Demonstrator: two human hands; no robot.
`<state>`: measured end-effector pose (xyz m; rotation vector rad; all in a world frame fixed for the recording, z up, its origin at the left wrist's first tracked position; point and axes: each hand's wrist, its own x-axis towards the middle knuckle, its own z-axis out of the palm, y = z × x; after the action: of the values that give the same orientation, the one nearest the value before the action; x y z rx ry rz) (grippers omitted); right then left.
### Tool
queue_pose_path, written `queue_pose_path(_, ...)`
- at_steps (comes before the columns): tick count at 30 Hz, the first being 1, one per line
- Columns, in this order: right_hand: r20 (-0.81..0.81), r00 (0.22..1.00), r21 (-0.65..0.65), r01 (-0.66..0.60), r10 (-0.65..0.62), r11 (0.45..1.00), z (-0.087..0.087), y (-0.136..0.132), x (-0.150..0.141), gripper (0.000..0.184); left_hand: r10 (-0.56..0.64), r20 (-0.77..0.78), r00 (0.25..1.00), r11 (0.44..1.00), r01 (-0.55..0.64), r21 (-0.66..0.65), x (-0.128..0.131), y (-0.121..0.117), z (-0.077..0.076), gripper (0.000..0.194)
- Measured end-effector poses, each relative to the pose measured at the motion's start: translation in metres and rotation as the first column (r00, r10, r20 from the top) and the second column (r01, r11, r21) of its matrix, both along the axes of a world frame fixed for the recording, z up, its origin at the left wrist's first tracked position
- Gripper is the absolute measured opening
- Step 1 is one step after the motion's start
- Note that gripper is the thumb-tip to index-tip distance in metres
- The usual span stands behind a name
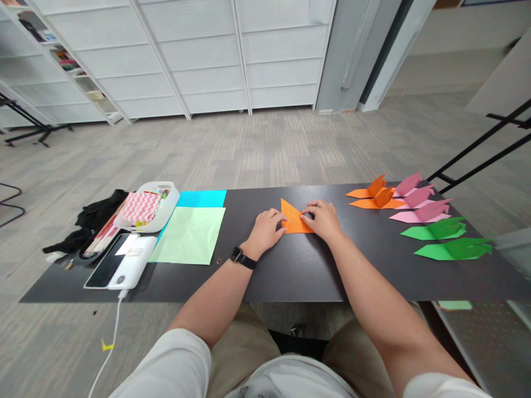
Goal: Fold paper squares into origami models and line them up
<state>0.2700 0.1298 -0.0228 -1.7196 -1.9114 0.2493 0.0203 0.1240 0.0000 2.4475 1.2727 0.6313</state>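
Note:
A folded piece of orange paper (292, 221) lies on the dark table in front of me, a pointed corner standing up at its far left. My left hand (267, 232), with a black watch (243, 257) on the wrist, has its fingers curled in and its thumb at the paper's left edge. On the other side, my right hand (324, 219) pinches the right part of the paper, thumb and fingers bent over it. The fingers cover both ends of the fold.
Folded orange paper birds (375, 193), pink birds (421, 204) and green birds (454, 249) stand at the table's right. To the left are light green sheets (191, 235) over a blue sheet (203, 198), a white basket (168, 207), a phone (108, 265) and a white power bank (131, 262).

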Motion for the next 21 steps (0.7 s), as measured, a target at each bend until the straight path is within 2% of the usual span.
queue_pose_path(10, -0.195, 0.976, 0.024, -0.09, 0.093, 0.996, 0.004, 0.004, -0.001, 0.008, 0.011, -0.009, 1.0, 1.0, -0.011, -0.004, 0.001, -0.002, 0.002, 0.025)
queue_pose_path(14, -0.327, 0.942, 0.079, -0.052, 0.075, 0.996, 0.012, 0.004, 0.002, 0.011, 0.055, 0.094, 0.994, 0.998, -0.054, -0.009, 0.001, -0.002, 0.005, 0.031)
queue_pose_path(17, -0.517, 0.856, 0.086, 0.034, 0.015, 0.996, 0.015, 0.005, 0.005, 0.021, 0.103, 0.279, 0.955, 0.995, -0.099, -0.027, 0.001, -0.002, 0.005, 0.039)
queue_pose_path(21, -0.736, 0.677, 0.023, 0.019, 0.004, 1.0, 0.017, 0.006, 0.004, 0.033, 0.157, 0.42, 0.894, 0.987, -0.127, -0.099, 0.002, 0.0, 0.007, 0.037)
